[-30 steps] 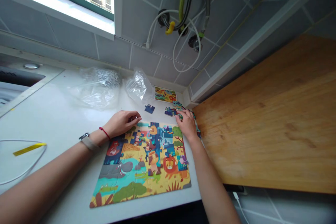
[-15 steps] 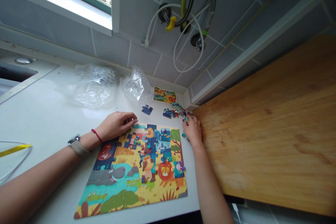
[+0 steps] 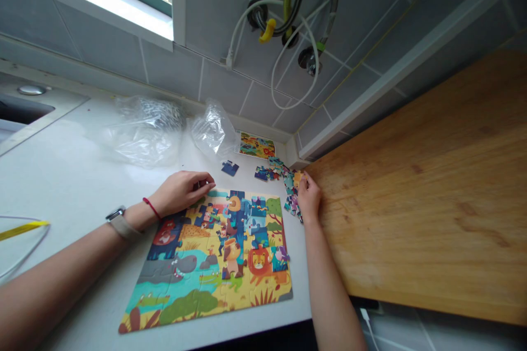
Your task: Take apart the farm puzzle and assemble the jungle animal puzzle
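A colourful animal puzzle [image 3: 189, 285] lies flat on the white counter, with several loose dark blue pieces resting on its upper part. My left hand [image 3: 189, 191] rests at the puzzle's upper left edge, fingers curled; whether anything is inside them is hidden. At the right, my right hand [image 3: 309, 196] pinches an orange puzzle piece [image 3: 298, 177] between thumb and fingers, just above a heap of loose pieces [image 3: 290, 186]. More pieces [image 3: 265, 173] spread left of the heap, and one dark blue piece [image 3: 229, 168] lies apart.
A small picture card [image 3: 257, 145] lies near the wall, beside crumpled clear plastic bags [image 3: 214, 130]. A wooden board [image 3: 420, 192] borders the right side. Hoses and a white cable [image 3: 272, 85] hang at the wall. A sink [image 3: 24, 109] is at far left.
My right hand has lifted slightly off the heap and now holds an orange piece, uncovering more loose pieces. My left hand has stayed in place. The view has shifted a little.
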The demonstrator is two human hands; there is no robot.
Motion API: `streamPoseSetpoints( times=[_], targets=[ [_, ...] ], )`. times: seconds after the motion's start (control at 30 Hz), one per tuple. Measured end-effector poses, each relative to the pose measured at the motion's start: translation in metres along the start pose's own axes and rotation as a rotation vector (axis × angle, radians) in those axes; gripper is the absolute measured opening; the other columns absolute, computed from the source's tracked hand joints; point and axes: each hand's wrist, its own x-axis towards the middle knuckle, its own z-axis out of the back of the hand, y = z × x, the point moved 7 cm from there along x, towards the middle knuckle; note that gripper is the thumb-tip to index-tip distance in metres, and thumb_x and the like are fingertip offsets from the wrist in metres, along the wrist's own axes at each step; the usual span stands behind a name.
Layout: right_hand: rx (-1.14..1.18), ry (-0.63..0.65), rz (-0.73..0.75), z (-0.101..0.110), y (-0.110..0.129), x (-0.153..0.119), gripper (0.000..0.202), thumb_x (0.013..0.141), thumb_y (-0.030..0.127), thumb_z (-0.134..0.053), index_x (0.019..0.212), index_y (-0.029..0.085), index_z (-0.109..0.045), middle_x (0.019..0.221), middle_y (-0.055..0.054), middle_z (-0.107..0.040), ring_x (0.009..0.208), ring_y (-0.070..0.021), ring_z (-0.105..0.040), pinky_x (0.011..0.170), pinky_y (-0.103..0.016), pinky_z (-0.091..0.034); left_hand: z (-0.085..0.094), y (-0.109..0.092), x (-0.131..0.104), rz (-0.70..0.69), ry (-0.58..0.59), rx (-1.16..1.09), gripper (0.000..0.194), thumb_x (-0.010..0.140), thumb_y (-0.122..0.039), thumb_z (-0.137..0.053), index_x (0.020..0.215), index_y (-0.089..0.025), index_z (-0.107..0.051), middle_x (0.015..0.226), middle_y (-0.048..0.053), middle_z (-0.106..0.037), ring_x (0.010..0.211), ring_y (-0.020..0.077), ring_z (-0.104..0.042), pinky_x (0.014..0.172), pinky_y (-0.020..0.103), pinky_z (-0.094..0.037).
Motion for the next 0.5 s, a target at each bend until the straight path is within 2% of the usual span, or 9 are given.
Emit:
streamPoseSetpoints(
  times=[0.13, 0.2, 0.3, 0.4, 0.5],
  targets=[
    [0.145, 0.037, -0.085, -0.005, -0.012, 0.002, 0.067, 0.102, 0.054, -0.033, 0.140, 0.007, -0.062, 0.128, -0.021, -0.073, 0.109, -0.0297, -0.074, 0.089, -0.041, -0.062, -0.001, 0.002, 0.000, 0.008, 0.002, 0.006, 0.042, 0.100, -0.054, -0.046, 0.092, -0.023, -0.073, 0.070, 0.001, -0.072, 0.061, 0.0169, -0.062, 0.061, 0.027, -0.039],
    [0.126, -0.013, -0.049, 0.000, -0.010, 0.002, 0.065, 0.102, 0.053, -0.035, 0.138, 0.006, -0.064, 0.130, -0.023, -0.072, 0.115, -0.0311, -0.072, 0.096, -0.043, -0.059, -0.001, 0.003, 0.000, 0.019, 0.005, 0.008, 0.041, 0.099, -0.054, -0.046, 0.093, -0.024, -0.073, 0.071, 0.001, -0.072, 0.062, 0.0174, -0.063, 0.061, 0.027, -0.039],
    [0.006, -0.045, 0.099, 0.005, 0.003, 0.000, 0.055, 0.104, 0.042, -0.036, 0.136, 0.010, -0.067, 0.134, -0.021, -0.070, 0.127, -0.0295, -0.065, 0.111, -0.044, -0.050, -0.001, 0.003, 0.000, 0.025, 0.012, 0.005, 0.041, 0.099, -0.054, -0.046, 0.092, -0.023, -0.073, 0.071, 0.001, -0.071, 0.062, 0.0174, -0.062, 0.062, 0.027, -0.038],
    [-0.140, 0.103, 0.228, -0.008, 0.013, -0.003, 0.048, 0.100, 0.037, -0.046, 0.133, 0.012, -0.070, 0.139, -0.019, -0.067, 0.133, -0.0290, -0.060, 0.118, -0.046, -0.043, -0.002, 0.003, 0.000, 0.030, 0.022, 0.000, 0.042, 0.099, -0.055, -0.046, 0.092, -0.023, -0.072, 0.070, 0.001, -0.071, 0.061, 0.0169, -0.061, 0.062, 0.027, -0.038],
    [-0.235, 0.238, 0.268, -0.024, 0.016, -0.009, 0.055, 0.090, 0.044, -0.065, 0.131, 0.007, -0.071, 0.147, -0.021, -0.060, 0.138, -0.0352, -0.054, 0.121, -0.048, -0.040, -0.002, 0.003, 0.000, 0.039, 0.030, -0.004, 0.043, 0.100, -0.055, -0.045, 0.093, -0.022, -0.072, 0.071, 0.001, -0.071, 0.061, 0.0168, -0.061, 0.061, 0.027, -0.037]
  ],
)
